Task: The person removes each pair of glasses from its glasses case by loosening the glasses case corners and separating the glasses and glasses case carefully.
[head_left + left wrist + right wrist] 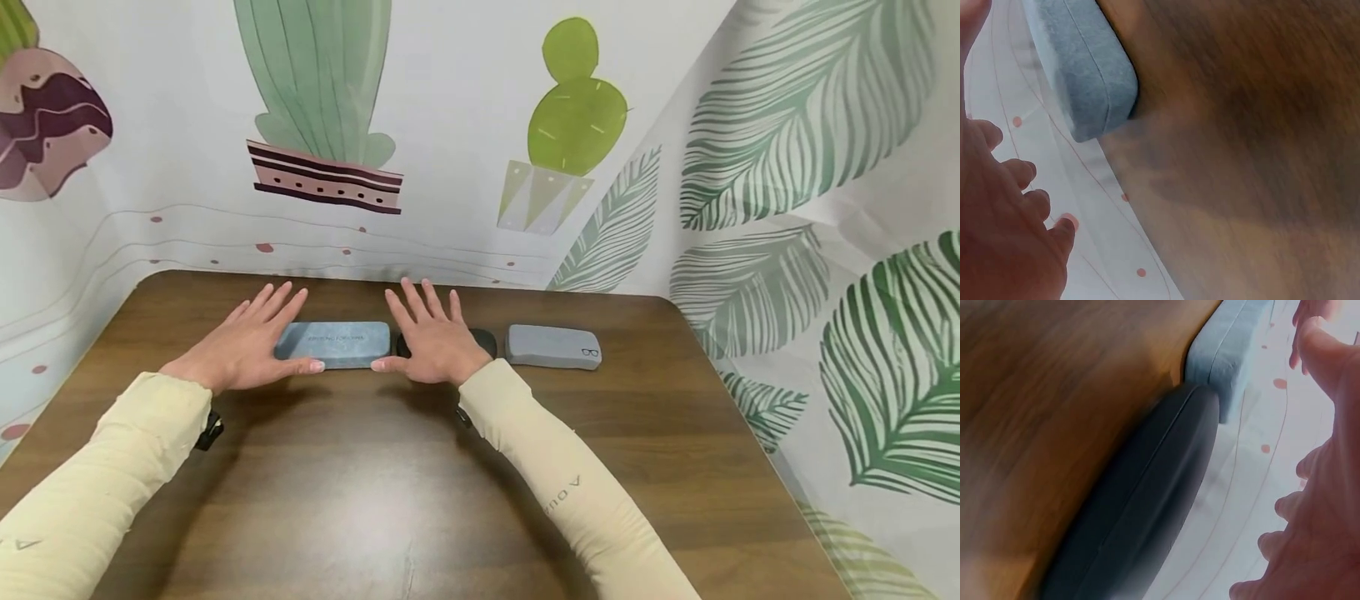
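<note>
Three glasses cases lie in a row on the brown table (375, 500). My left hand (247, 342) is flat with straight fingers at the left end of the blue-grey case (337, 343), thumb by its front edge. My right hand (431, 337) is spread, fingers straight, over the black case (483, 340) and hides most of it. The left wrist view shows the blue-grey case's rounded end (1088, 75) beside my left hand (1004, 231). In the right wrist view the black case (1147, 506) lies end to end with the blue-grey case (1229, 350), my right hand (1316, 500) above them.
A grey case (553, 347) printed with a small glasses mark lies to the right of the black one. Cloth walls with cactus and leaf prints (570, 125) enclose the table at the back, left and right. Cream sleeves cover both forearms.
</note>
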A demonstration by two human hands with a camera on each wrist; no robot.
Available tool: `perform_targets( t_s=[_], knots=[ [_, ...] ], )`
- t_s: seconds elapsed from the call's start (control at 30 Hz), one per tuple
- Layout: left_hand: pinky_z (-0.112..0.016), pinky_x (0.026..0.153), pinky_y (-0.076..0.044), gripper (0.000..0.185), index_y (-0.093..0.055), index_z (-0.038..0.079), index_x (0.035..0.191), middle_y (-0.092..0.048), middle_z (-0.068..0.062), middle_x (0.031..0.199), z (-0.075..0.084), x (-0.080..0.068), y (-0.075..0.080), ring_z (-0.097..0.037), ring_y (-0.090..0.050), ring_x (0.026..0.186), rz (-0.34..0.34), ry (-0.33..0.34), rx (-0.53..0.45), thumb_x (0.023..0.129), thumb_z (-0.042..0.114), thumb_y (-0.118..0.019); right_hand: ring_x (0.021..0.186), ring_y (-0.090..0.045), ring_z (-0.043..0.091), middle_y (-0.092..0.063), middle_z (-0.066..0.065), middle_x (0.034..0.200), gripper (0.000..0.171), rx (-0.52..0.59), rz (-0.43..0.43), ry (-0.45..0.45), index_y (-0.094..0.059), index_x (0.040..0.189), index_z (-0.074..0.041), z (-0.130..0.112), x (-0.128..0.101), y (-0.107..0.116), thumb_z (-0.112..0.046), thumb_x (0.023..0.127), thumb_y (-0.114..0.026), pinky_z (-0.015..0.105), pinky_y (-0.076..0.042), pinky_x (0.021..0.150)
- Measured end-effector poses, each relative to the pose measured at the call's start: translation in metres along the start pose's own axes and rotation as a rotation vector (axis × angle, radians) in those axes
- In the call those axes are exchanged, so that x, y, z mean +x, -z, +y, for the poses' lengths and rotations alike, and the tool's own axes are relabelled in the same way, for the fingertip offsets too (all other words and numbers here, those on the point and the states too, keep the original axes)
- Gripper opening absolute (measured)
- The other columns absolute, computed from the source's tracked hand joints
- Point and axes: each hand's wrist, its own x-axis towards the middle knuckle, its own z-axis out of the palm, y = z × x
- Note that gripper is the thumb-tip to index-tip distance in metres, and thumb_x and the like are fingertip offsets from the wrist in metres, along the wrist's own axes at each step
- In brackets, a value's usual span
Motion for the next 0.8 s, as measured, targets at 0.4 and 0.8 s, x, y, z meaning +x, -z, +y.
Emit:
perform_targets(
  t_s=[0.4, 0.8],
  knots=[
    [-0.07, 0.123, -0.018, 0.12, -0.006, 0.004, 0.167, -0.006, -0.029, 0.172, -0.007, -0.005, -0.006, -0.053, -0.01, 0.158, -0.022, 0.0, -0.047, 0.089, 0.074, -0.064, 0.165, 0.009, 0.028, 0.013, 0.001, 0.177, 0.104, -0.07, -0.001, 0.05, 0.008, 0.168, -0.027, -0.023, 0.01, -0.006, -0.08, 0.094, -0.043, 0.058, -0.005, 0.131],
    [-0.069, 0.122, -0.02, 0.11, -0.013, -0.001, 0.165, -0.012, -0.031, 0.171, -0.01, -0.003, -0.007, -0.053, -0.013, 0.157, -0.037, -0.027, -0.048, 0.094, 0.065, -0.064, 0.165, 0.006, 0.023, 0.01, 0.0, 0.178, 0.1, -0.135, -0.028, 0.06, 0.006, 0.168, -0.028, -0.039, 0.02, -0.015, -0.079, 0.096, -0.04, 0.054, -0.006, 0.132]
  ],
)
